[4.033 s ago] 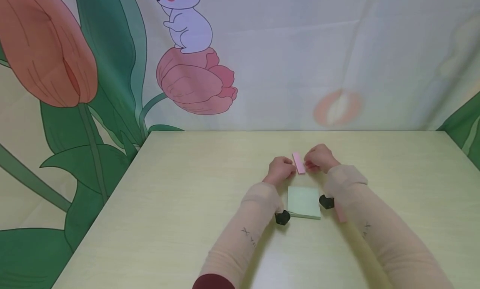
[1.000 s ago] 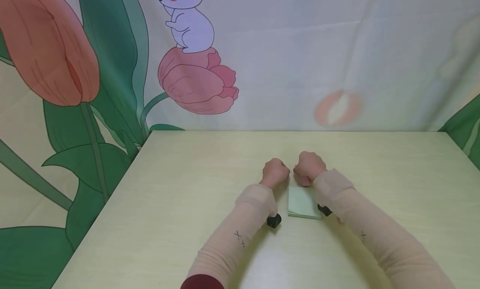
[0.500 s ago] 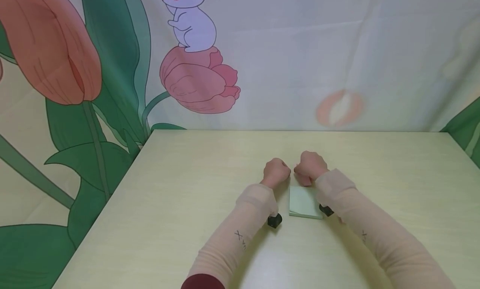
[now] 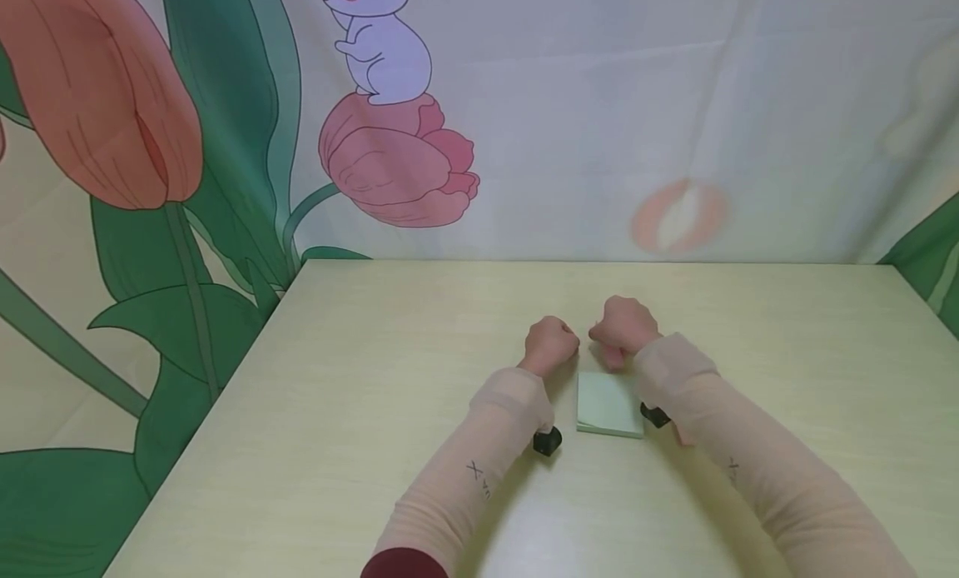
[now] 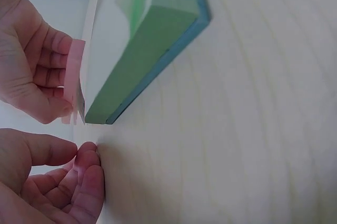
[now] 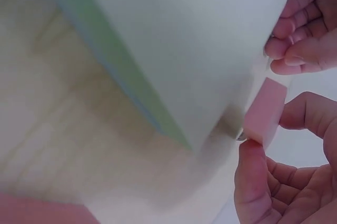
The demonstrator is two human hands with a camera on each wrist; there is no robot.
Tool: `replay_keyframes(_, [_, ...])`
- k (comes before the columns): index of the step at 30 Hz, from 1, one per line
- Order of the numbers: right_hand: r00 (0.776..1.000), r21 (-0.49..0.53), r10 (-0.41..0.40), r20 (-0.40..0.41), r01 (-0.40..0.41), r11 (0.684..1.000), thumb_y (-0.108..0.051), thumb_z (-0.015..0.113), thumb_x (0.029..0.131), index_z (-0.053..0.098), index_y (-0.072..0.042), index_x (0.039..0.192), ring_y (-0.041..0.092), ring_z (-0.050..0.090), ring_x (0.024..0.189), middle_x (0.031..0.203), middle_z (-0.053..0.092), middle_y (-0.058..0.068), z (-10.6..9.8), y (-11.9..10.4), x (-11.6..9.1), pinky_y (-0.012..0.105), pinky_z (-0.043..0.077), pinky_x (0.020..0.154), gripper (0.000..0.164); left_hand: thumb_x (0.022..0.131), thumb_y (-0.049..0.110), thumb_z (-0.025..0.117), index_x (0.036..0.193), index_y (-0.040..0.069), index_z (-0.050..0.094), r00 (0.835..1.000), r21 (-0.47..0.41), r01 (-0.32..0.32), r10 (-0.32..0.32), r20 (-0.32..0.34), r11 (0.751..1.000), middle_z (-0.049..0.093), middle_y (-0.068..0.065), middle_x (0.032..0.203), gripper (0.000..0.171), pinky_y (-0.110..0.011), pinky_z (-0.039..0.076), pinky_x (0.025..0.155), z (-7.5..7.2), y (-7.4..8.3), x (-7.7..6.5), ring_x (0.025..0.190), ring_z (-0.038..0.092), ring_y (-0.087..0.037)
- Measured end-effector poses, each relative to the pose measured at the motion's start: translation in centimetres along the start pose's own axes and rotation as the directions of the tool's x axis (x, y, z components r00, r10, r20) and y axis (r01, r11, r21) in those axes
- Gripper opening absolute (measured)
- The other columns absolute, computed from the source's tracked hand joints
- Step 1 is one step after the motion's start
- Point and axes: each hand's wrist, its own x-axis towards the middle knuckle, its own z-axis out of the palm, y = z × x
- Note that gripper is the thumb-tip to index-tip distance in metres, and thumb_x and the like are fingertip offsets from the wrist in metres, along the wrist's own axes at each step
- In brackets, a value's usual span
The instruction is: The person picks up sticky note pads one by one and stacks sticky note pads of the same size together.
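Note:
My right hand (image 4: pixel 625 324) pinches a narrow pink sticky-note pad (image 4: pixel 613 359) between thumb and finger, just beyond the far edge of a square pale green sticky-note pad (image 4: pixel 608 405). In the right wrist view the pink pad (image 6: pixel 266 111) is tilted, with its end facing the camera. Thin leaves show along its lower end in the left wrist view. Close by on the left, my left hand (image 4: pixel 550 345) rests on the table with fingers loosely curled, thumb near the forefinger. Nothing shows between those fingers (image 5: pixel 87 163).
A second pink piece (image 4: pixel 684 436) lies right of the green pad, partly hidden beneath the right forearm. The pale wooden table (image 4: pixel 360 411) ends at a printed cloth backdrop (image 4: pixel 554 145). Small black wrist cameras (image 4: pixel 547 441) hang under both sleeves.
Four seconds ago the pink pad was between both hands; now the right hand grips it, nearer the green pad. Over the last half second the right hand shifted slightly away and right.

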Motion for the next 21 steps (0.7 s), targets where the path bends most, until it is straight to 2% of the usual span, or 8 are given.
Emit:
replay_keyframes(12, [0.998, 0.021, 0.028, 0.050, -0.029, 0.999, -0.023, 0.052, 0.077, 0.056, -0.009, 0.051, 0.012, 0.043, 0.039, 0.042, 0.050, -0.001, -1.1, 0.6, -0.6, 0.022, 0.030, 0.040, 0.030, 0.080, 0.012, 0.054, 0.081, 0.008, 0.070, 1.000, -0.003, -0.006, 0.006, 0.013, 1.000, 0.068, -0.002, 0.088, 0.016, -0.021, 0.042, 0.061, -0.1, -0.1, 0.0, 0.077, 0.058, -0.015])
replay_keyframes(21, [0.998, 0.023, -0.007, 0.060, 0.006, 1.000, -0.022, 0.052, 0.079, 0.052, -0.009, 0.050, 0.009, 0.037, 0.038, 0.042, 0.044, -0.001, -2.2, 1.3, -1.7, 0.021, 0.027, 0.039, 0.032, 0.080, 0.013, 0.054, 0.086, 0.008, 0.069, 0.999, -0.039, -0.030, 0.031, 0.031, 0.999, 0.067, -0.002, 0.090, 0.016, -0.021, 0.041, 0.063, -0.1, -0.1, 0.0, 0.076, 0.055, -0.013])
